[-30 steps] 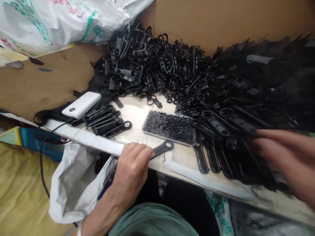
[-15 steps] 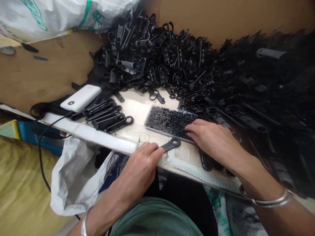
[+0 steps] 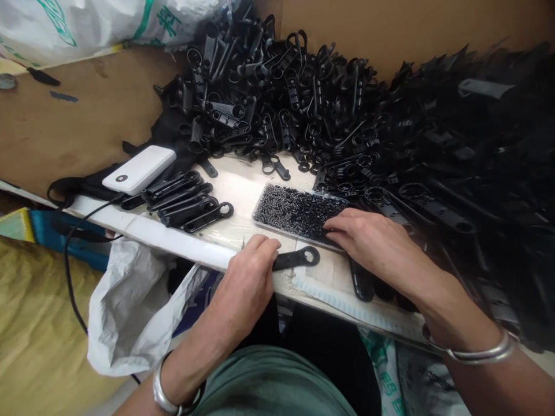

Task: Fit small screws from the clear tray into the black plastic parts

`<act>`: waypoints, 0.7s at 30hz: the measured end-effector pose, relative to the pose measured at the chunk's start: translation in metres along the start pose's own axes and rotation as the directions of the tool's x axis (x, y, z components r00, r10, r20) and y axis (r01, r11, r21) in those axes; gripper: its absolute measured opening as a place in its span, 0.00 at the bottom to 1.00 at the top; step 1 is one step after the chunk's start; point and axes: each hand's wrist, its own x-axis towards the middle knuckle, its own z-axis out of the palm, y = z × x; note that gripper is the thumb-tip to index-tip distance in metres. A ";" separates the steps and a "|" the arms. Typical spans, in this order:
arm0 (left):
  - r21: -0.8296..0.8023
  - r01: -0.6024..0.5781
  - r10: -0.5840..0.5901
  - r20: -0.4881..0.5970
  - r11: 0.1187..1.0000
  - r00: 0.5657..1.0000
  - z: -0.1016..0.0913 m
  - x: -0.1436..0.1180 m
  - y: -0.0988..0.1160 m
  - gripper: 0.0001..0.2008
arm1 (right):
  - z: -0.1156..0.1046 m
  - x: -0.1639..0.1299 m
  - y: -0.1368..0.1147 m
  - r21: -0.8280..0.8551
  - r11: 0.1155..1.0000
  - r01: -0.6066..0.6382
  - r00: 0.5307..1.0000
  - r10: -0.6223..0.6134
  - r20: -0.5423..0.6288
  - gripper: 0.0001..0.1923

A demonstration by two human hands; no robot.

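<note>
Near the table's front edge my left hand grips a black plastic handle part, its ringed end pointing right. My right hand has its fingertips at the right side of a shallow clear tray full of tiny dark pieces. The fingers are pinched together; whether a piece is between them I cannot make out. To the left, several similar black handle parts lie side by side in a row.
A large heap of black plastic parts covers the back and right of the table. A white power bank with a black cable lies at left. Cardboard walls stand behind; a white sack hangs below the front edge.
My left hand has shifted slightly left and turned the handle part, so its ribbed, hollow side now shows more. My right hand stays at the tray.
</note>
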 end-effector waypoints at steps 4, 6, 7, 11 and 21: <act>0.039 -0.014 0.012 0.049 0.999 0.999 0.000 -0.002 0.002 0.07 | 0.000 0.004 0.000 -0.039 0.999 -0.017 0.999 0.018 0.041 0.06; 0.051 -0.018 0.012 0.101 0.999 0.995 -0.001 -0.002 0.001 0.07 | 0.001 0.006 -0.001 -0.059 0.998 -0.007 0.999 0.010 0.045 0.06; 0.055 -0.017 0.011 0.121 0.998 0.993 -0.001 -0.001 0.001 0.07 | 0.002 0.008 -0.001 -0.072 0.997 -0.005 0.999 0.009 0.046 0.07; 0.085 -0.008 -0.006 0.171 0.996 0.985 -0.003 0.004 0.000 0.08 | 0.001 0.010 -0.003 -0.089 0.996 -0.013 0.999 0.018 0.050 0.11; 0.120 -0.015 -0.014 0.236 0.993 0.972 -0.009 0.007 0.002 0.06 | 0.002 -0.010 -0.012 0.293 0.858 0.421 0.907 -0.406 -0.115 0.09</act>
